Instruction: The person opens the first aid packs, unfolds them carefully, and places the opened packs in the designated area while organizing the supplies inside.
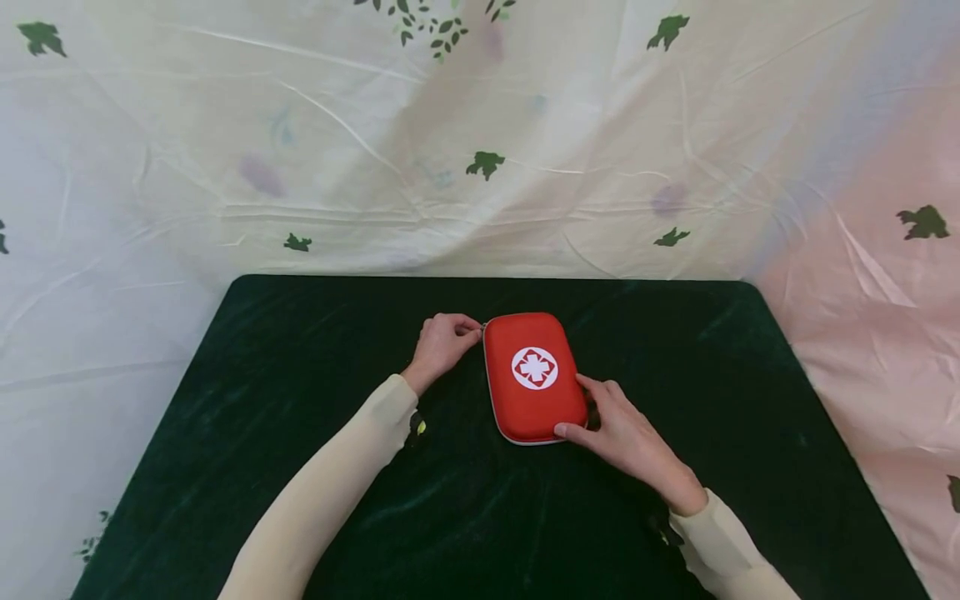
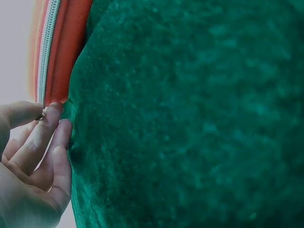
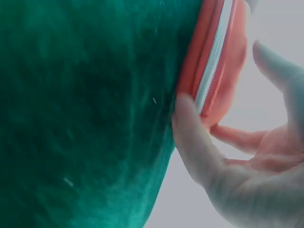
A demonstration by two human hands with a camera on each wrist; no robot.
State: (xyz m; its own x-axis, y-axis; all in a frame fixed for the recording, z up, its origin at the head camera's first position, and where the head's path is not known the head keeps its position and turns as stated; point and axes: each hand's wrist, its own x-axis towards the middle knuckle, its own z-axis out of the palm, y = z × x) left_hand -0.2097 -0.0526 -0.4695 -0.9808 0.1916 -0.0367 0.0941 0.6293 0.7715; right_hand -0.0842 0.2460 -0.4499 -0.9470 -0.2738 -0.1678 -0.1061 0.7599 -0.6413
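Note:
A red zip-up first-aid case (image 1: 517,329) with a white cross emblem (image 1: 536,368) lies on the dark green cloth, its zip apparently closed along the visible sides. At its upper left corner my left hand (image 1: 445,344) pinches the small zipper pull (image 2: 42,114) between thumb and fingertips. The pale zipper teeth (image 2: 48,42) run away from those fingers in the left wrist view. My right hand (image 1: 626,431) holds the case's lower right corner, thumb on the near edge and fingers along the right side. Another stretch of zipper (image 3: 214,57) shows in the right wrist view.
Dark green velvety cloth (image 1: 360,517) covers the table around the case. Behind it hangs a pale curtain (image 1: 585,217) with green leaf prints, and similar fabric hangs at both sides.

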